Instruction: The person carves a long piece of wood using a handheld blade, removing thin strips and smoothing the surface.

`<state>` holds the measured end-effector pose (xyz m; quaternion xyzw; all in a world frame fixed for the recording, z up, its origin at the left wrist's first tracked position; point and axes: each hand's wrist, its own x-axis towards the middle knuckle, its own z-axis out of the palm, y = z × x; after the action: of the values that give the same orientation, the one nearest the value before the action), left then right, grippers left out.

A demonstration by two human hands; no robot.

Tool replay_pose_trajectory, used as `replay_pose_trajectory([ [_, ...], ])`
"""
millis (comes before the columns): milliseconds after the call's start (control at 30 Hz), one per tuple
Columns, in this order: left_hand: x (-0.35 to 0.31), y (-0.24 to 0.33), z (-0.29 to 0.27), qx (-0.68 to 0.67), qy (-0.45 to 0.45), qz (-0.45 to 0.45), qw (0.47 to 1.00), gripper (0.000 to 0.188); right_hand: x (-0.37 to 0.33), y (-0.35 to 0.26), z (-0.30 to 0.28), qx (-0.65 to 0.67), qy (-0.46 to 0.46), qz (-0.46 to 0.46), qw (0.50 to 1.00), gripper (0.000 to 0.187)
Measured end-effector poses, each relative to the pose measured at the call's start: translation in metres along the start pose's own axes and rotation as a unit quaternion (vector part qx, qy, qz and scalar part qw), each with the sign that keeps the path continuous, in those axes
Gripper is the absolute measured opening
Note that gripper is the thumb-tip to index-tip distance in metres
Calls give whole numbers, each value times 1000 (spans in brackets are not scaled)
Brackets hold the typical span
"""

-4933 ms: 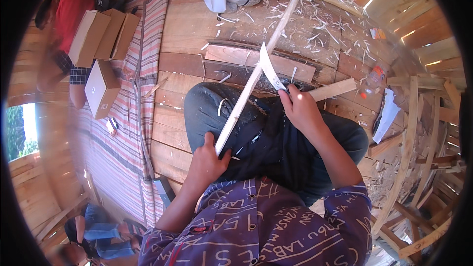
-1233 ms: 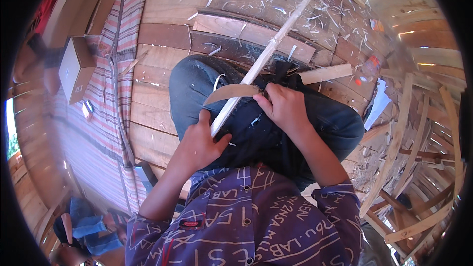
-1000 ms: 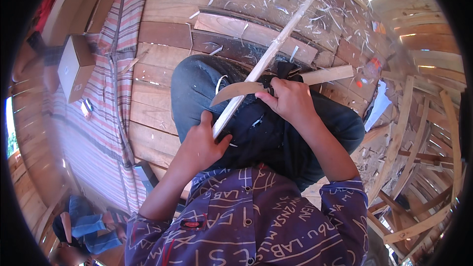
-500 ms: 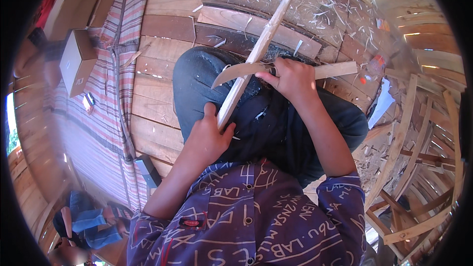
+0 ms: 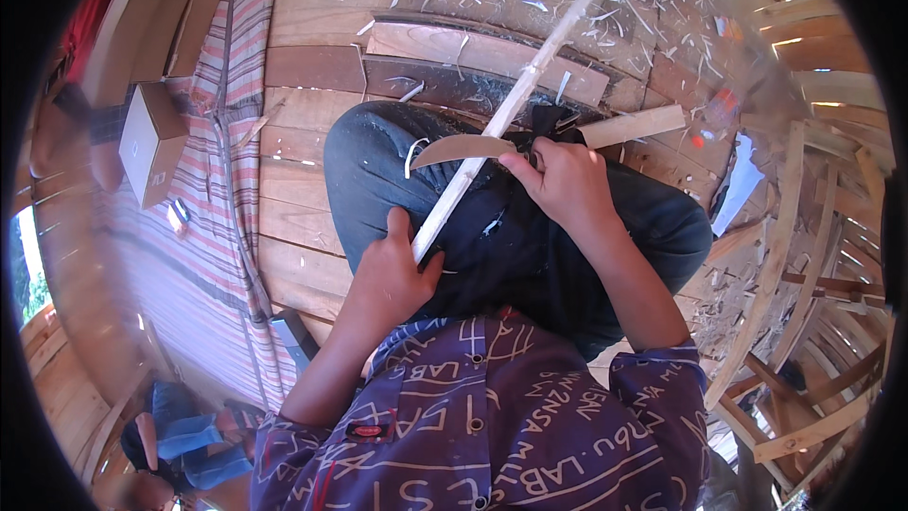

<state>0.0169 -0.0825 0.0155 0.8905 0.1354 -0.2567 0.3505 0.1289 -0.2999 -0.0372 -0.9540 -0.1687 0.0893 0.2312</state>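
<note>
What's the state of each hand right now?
Left hand: closed around the near end of a wooden stick.
Right hand: closed, holding a knife, blade crossing over the stick.

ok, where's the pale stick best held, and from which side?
Probably the near end of the pale stick, from the left, where the left grip is: the stick slants away from the body, and the knife crosses it farther up, leaving that end clear.

A curved knife (image 5: 461,149) lies across a pale, slanting stick (image 5: 518,95).
</note>
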Motion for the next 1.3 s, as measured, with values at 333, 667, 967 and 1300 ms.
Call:
replay_pose_trajectory([
  [333,-3,9,8,29,11,-3,1000,36,64,86,-23,-115,64,81,988,71],
  [667,1,6,7,27,-5,-7,1000,37,11,22,2,-5,49,-36,998,68],
  [967,-3,7,15,-8,23,-13,1000,39,55,63,11,-127,52,-39,990,64],
  [1300,-3,8,9,15,23,19,999,38,29,57,16,89,17,93,992,71],
])
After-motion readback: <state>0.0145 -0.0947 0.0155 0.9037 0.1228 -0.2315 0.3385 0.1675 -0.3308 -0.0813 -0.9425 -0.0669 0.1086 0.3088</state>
